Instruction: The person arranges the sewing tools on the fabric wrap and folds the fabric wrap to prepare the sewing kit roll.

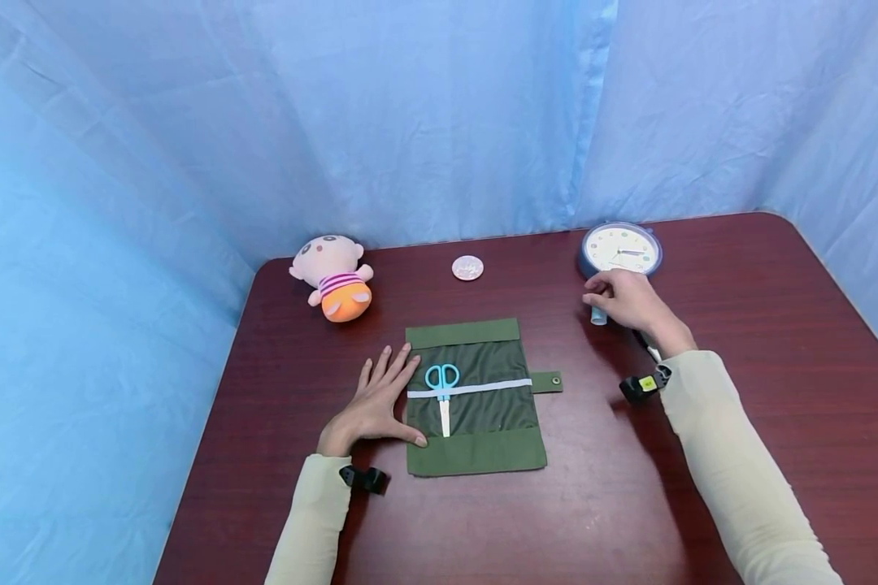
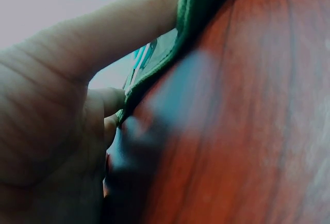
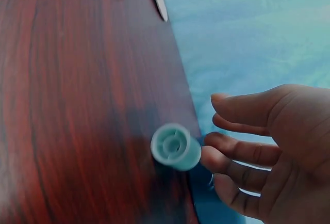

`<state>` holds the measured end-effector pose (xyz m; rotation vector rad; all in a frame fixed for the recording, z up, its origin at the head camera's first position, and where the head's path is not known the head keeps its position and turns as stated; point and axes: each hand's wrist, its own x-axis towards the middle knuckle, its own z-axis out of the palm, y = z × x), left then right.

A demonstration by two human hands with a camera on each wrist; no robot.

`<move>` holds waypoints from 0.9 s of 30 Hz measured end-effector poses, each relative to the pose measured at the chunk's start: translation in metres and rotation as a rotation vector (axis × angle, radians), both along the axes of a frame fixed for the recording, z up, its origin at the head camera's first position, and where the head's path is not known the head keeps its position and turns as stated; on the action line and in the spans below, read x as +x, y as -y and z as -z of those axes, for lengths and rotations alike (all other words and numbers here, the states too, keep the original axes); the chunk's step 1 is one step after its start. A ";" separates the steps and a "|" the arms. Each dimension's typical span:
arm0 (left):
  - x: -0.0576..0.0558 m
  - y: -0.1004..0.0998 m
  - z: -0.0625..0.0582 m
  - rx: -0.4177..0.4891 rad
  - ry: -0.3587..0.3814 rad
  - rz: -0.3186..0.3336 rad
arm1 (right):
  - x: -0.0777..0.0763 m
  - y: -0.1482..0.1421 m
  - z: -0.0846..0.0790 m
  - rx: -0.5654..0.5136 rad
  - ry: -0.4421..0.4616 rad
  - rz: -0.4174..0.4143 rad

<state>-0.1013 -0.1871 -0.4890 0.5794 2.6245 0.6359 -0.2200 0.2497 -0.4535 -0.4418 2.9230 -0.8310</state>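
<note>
A green roll-up pouch (image 1: 475, 451) lies unrolled on the table, with blue-handled scissors (image 1: 445, 398) tucked under its white elastic strap. My left hand (image 1: 373, 406) rests along the pouch's left edge, fingers spread and thumb on its lower corner. At the right, my right hand (image 1: 629, 302) is beside a small light-blue cylinder (image 3: 178, 147) with a hollow, ringed end, perhaps a spool. In the right wrist view its loosely bent fingers are at the cylinder's side, and the thumb stands apart from it. Whether the fingertips touch it is unclear.
A round blue-rimmed clock (image 1: 620, 248) is just behind the right hand. A plush toy (image 1: 336, 280) lies at the back left, and a round pale disc (image 1: 467, 267) at the back middle. The pouch's snap tab (image 1: 547, 382) points right. Blue curtains (image 1: 439, 122) surround the table.
</note>
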 end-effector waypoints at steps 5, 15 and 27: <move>0.001 0.000 0.000 0.002 -0.001 -0.001 | 0.003 -0.008 0.006 0.020 0.031 0.013; 0.000 0.000 0.000 0.003 0.001 -0.004 | 0.007 -0.012 0.011 0.043 0.078 0.044; 0.000 0.001 0.001 0.006 -0.012 0.003 | 0.011 -0.013 0.012 0.004 0.082 0.099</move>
